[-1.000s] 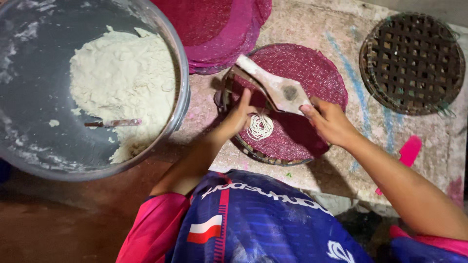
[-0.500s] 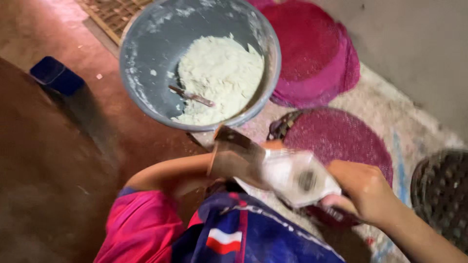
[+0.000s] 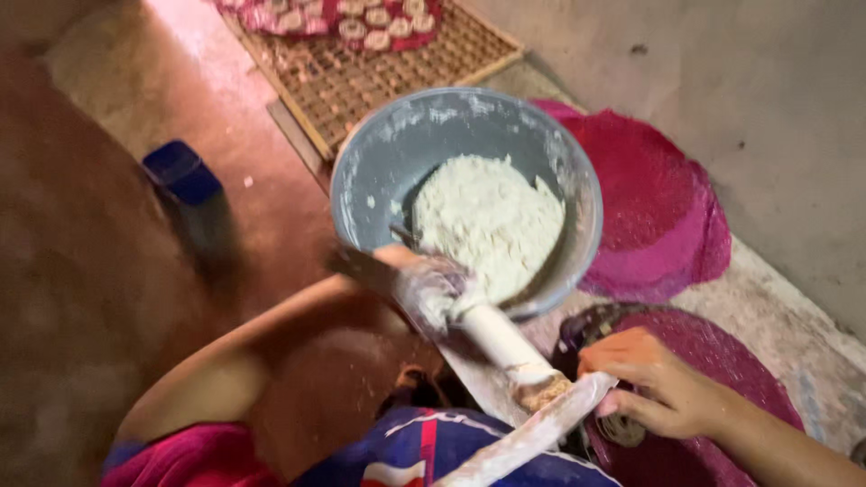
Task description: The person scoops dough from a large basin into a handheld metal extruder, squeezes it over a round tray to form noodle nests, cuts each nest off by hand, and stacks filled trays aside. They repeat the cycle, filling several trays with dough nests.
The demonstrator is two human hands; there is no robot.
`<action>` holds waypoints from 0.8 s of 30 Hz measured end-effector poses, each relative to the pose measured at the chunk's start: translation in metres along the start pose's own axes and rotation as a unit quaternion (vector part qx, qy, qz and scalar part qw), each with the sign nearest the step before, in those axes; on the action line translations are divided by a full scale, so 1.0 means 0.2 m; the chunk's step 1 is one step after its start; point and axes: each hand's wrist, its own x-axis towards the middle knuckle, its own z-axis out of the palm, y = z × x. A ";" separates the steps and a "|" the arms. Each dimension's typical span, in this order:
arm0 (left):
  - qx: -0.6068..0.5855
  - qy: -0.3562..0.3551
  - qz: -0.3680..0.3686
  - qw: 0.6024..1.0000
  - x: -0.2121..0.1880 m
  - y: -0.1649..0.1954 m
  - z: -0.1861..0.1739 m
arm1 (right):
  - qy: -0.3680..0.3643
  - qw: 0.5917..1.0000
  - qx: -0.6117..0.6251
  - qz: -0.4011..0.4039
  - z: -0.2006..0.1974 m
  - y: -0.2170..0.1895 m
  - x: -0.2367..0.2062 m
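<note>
Right hand (image 3: 663, 383) sits low right, fingers curled shut around the flat whitish handle bar of a hand press (image 3: 492, 347). The press is a pale cylinder with a wooden plunger, dough-smeared, blurred by motion, and it lies diagonally from the bowl's near rim down toward the bottom edge of the view. The hand's knuckles rest over the near rim of a round woven mat (image 3: 722, 397), magenta with an open mesh texture and a dark rim. A bit of pale stringy dough shows under the fingers.

Left hand (image 3: 424, 284) is at the upper end of the press, against the near rim of the bowl (image 3: 379, 171). It is blurred and coated in dough. It looks wrapped around the press body, but how tight the grip is cannot be told.

The bowl is a big round grey basin, smooth, with white floury smears on its inner wall. Inside it is a heap of soft, crumbly off-white dough (image 3: 487, 221) with a thin utensil partly buried at its left side.

A stack of more magenta mesh mats (image 3: 658, 207) lies behind the bowl at the right, overlapping, on a rough grey concrete ledge (image 3: 767, 99). A wooden lattice tray (image 3: 379, 72) at the top holds small coiled noodle rounds on red mats. A dark blue box (image 3: 180, 171) sits on the reddish floor at the left.
</note>
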 end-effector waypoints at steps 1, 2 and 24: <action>-0.015 0.022 0.036 0.999 -0.08 0.07 -0.09 | 0.046 0.993 -0.084 -0.065 -0.03 0.04 0.05; -0.031 0.033 0.064 0.997 -0.15 0.12 -0.15 | 0.078 0.973 -0.196 -0.096 -0.07 0.09 0.11; 0.295 0.416 0.129 0.851 -0.03 -0.06 -0.52 | 0.551 0.809 -0.169 0.115 0.36 0.17 1.11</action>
